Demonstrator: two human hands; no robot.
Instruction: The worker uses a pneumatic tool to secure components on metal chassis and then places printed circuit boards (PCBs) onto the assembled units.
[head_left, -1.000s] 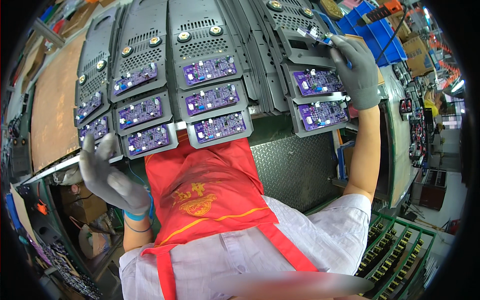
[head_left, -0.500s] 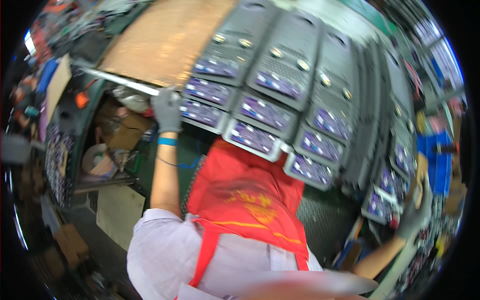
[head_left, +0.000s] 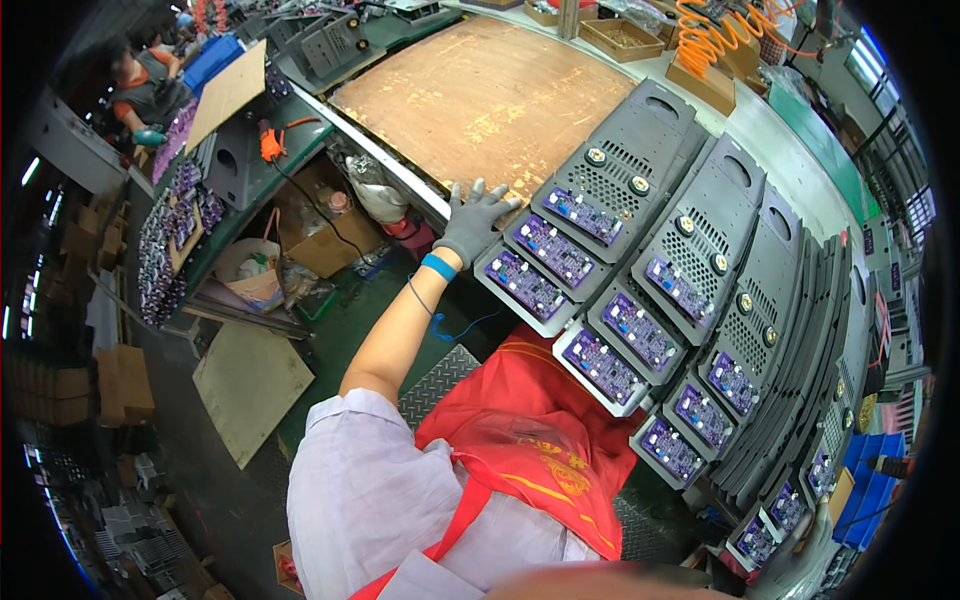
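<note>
My left hand [head_left: 475,225], in a grey glove with a blue wristband, rests with spread fingers on the near edge of a worn wooden board [head_left: 490,95]; nothing is in it. Just right of it lie dark grey perforated metal panels [head_left: 640,140] in overlapping rows. Purple circuit boards [head_left: 523,285] sit on their near ends, and round metal fittings [head_left: 686,225] show higher up. My right hand [head_left: 815,550], also gloved, is at the far lower right beside the last panels and their circuit boards [head_left: 756,541]. Its fingers are too dim and cut off to read.
Blue bins [head_left: 872,480] stand at the right, next to a tan piece [head_left: 842,492]. An orange coiled hose [head_left: 715,40] hangs at the back. An orange-handled tool [head_left: 270,142] lies on the left bench. A co-worker [head_left: 150,90] is at the far left.
The view has swung left, so the board and panels appear farther right and lower. My left hand stays at the board's edge, its fingers now spread. My right hand appears lower in view.
</note>
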